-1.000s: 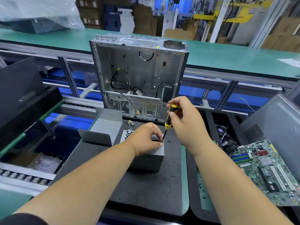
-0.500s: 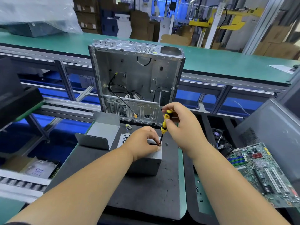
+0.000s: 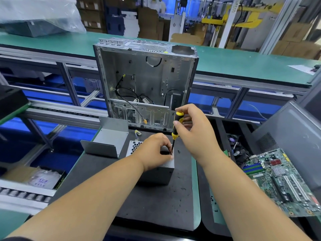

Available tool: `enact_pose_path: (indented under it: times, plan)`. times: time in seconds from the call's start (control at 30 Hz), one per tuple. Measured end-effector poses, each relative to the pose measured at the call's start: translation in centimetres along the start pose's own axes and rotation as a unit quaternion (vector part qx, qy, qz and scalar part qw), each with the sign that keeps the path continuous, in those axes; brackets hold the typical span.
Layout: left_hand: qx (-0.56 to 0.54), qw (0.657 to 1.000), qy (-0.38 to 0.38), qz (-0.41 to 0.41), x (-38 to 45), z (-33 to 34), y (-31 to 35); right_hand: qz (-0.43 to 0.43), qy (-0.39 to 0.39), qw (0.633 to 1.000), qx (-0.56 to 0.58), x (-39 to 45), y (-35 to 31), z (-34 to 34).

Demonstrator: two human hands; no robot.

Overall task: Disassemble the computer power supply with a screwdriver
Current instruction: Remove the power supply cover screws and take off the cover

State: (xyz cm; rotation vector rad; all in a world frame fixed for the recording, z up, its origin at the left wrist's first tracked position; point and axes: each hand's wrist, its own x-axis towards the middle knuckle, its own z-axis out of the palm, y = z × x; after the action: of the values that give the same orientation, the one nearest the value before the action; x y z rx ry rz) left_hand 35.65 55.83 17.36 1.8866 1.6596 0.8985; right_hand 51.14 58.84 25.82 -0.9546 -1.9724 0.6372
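On a matte black mat [image 3: 156, 202] sits the supply [image 3: 156, 173], a grey sheet-metal box with a honeycomb-perforated face. The left hand [image 3: 156, 150] curls over its top, gripping it. The right hand [image 3: 196, 131] pinches a screwdriver [image 3: 175, 131] with a glossy yellow-black handle, thin shaft upright at the box's top corner. Right, a green motherboard [image 3: 284, 181]; left, a bent steel cover [image 3: 107, 141]. Beyond stands a bare steel case [image 3: 147, 80]. No writing is legible
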Motion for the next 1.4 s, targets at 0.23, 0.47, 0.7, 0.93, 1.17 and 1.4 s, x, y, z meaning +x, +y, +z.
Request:
enact_pose_path:
  times: [0.23, 0.47, 0.7, 0.93, 1.17, 1.4]
  plan:
    - [-0.021, 1.0, -0.005, -0.013, -0.19, -0.07, -0.1, -0.002, 0.014, 1.0, -0.004, 0.11, -0.29, -0.06]
    - [-0.039, 0.999, -0.014, -0.016, -0.37, -0.42, 0.36, 0.012, -0.047, 0.998, 0.04, -0.17, -0.12, -0.38]
    - [-0.042, 0.999, 0.003, -0.016, -0.4, -0.11, 0.4, -0.014, 0.033, 0.998, 0.057, -0.39, -0.1, 0.14]
    - [-0.007, 1.0, 0.014, -0.019, -0.14, 0.0, 0.49, 0.005, -0.003, 0.998, 0.064, -0.53, 0.12, -0.08]
    - [-0.043, 0.999, 0.011, -0.005, -0.4, -0.33, 0.39, -0.016, 0.02, 1.0, 0.015, -0.21, 0.32, -0.19]
    - [-0.023, 0.999, 0.032, -0.006, -0.34, 0.0, 0.43, 0.002, -0.011, 1.0, 0.02, -0.6, 0.48, -0.2]
